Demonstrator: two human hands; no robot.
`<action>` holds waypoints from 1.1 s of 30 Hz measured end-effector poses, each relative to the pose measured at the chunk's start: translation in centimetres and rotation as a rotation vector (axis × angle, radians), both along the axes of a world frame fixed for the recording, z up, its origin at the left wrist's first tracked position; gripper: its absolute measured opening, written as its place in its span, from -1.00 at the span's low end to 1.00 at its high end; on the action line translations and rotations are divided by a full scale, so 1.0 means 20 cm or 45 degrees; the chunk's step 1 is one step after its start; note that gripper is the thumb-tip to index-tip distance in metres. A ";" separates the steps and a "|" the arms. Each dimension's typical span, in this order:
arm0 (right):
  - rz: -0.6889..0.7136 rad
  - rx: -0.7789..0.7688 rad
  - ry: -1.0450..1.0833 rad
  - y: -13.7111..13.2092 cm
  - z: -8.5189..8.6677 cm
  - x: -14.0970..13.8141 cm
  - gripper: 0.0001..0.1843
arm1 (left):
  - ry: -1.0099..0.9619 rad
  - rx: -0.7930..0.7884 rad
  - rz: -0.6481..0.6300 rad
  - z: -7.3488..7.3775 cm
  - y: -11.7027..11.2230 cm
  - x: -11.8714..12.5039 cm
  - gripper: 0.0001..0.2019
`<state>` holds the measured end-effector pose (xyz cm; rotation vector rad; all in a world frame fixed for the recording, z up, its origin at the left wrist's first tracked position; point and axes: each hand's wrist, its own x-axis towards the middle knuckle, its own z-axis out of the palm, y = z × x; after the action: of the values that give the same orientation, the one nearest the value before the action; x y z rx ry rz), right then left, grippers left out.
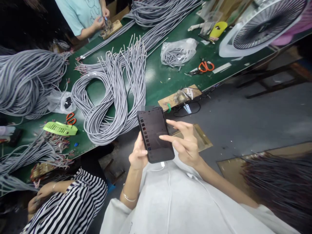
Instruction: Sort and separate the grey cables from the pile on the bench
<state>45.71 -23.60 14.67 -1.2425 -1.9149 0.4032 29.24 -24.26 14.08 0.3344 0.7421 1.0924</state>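
Note:
A black smartphone [157, 136] with a dim list on its screen is held upright in front of my body. My left hand [138, 154] grips it along its lower left edge, thumb on the front. Over the right side of the screen hovers my right hand [186, 143], fingers apart, with one fingertip at the glass; whether it touches I cannot tell. A white cable plug [162, 164] sits at the phone's bottom edge. Just beyond the phone, looped bundles of grey cable [104, 130] lie on the green table [156, 78].
Orange-handled scissors [206, 66], a bag of grey sleeve pieces [179, 52] and a white fan [263, 29] stand on the table. A wooden block with a fixture [180, 97] is at its edge. Co-workers sit opposite and to the left, one in a striped top [85, 198].

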 end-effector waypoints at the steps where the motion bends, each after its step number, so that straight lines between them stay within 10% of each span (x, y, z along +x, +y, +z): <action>1: 0.018 -0.002 0.002 0.03 0.00 0.01 -0.58 | 0.019 -0.003 0.005 0.00 0.02 0.02 -0.29; 19: 0.248 -0.170 0.154 0.75 -0.03 0.38 -0.57 | 0.088 -0.124 0.324 0.08 0.54 0.44 -0.28; 33: 0.423 -0.393 0.174 0.67 -0.04 0.31 -0.37 | 0.082 -0.162 0.585 0.08 0.40 0.38 -0.31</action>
<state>51.84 -10.20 13.78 -1.0499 -1.9929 0.9630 36.90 -16.21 15.75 0.0897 0.9699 1.4620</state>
